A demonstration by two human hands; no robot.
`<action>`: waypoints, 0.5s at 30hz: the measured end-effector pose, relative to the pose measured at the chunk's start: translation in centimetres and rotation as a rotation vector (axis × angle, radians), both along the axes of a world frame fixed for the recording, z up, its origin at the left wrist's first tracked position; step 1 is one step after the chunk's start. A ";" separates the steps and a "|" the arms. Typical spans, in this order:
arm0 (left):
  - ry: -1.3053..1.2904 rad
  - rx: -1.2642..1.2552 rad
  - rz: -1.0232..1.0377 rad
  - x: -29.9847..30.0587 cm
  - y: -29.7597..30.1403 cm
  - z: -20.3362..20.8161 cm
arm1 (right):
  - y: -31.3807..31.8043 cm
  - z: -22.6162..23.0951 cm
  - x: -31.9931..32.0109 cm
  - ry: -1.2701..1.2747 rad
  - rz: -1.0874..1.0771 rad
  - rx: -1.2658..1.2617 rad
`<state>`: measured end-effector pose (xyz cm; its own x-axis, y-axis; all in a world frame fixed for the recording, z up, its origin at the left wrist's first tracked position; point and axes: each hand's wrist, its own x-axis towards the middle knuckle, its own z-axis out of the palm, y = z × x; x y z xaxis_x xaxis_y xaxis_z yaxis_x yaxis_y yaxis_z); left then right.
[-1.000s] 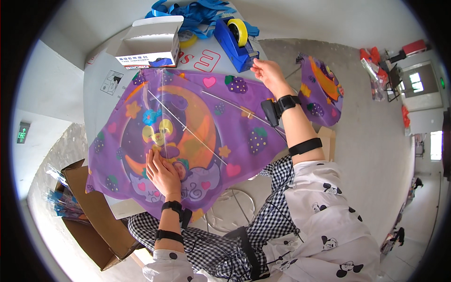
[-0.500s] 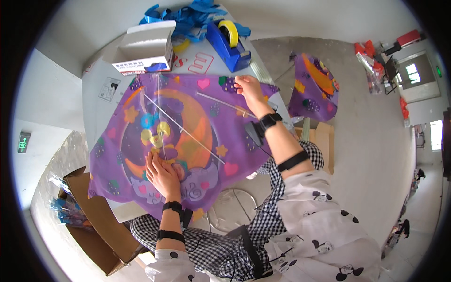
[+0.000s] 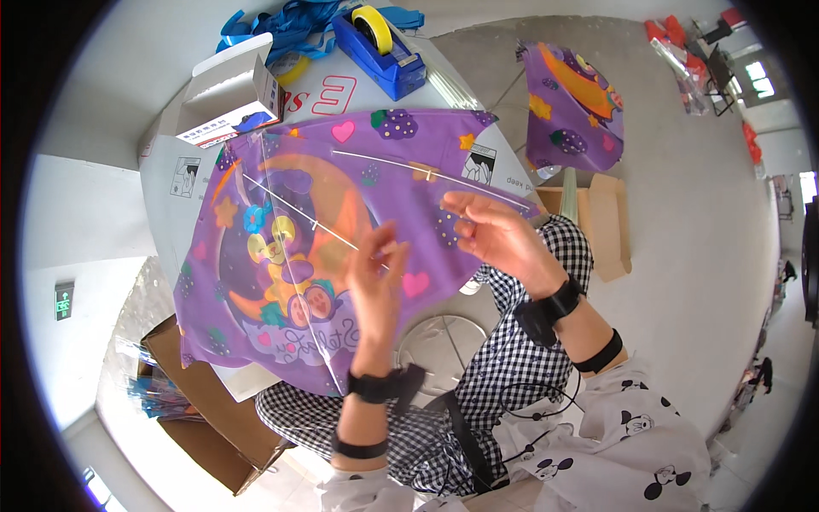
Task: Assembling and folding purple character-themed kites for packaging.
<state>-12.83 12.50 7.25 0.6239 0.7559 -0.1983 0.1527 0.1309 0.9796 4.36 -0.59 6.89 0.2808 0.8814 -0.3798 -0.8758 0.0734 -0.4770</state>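
Purple printed-fabric kite (image 3: 281,256) lies across your pale grey surface (image 3: 175,213), overhanging its near edge, beneath your fingers. Right hand (image 3: 503,239): fingers curved, apart. Left hand (image 3: 375,273): blurred; cannot tell if gripping. Red lettering (image 3: 333,96) near surface's far edge; reversed purple lettering (image 3: 328,334) on kite.

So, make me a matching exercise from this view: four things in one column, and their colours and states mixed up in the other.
Things:
1. Tape dispenser
2. Large printed sheet
3. Small box
4. Cardboard carton

Descriptions:
A. White, standing open
B. Brown, at the lower left of the view
C. Blue, holding a yellow roll
D. Mostly purple, with the left hand over it

Right pairs: 1-C, 2-D, 3-A, 4-B.
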 end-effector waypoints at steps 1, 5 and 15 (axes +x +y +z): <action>-0.129 -0.256 0.001 1.2 -0.9 -0.2 | 0.5 0.5 -0.8 -0.003 0.014 0.032; -0.357 -0.611 0.065 4.8 -3.3 0.1 | 0.3 1.2 -0.6 -0.006 -0.020 0.091; -0.443 -0.643 0.163 6.1 -3.0 -2.1 | 1.0 0.6 1.5 -0.168 0.144 -0.028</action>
<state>-6.71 9.53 5.17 0.6380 0.6663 -0.3860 -0.3028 0.6780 0.6698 5.81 0.44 7.50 0.2139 0.9069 -0.3630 -0.7845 -0.0619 -0.6170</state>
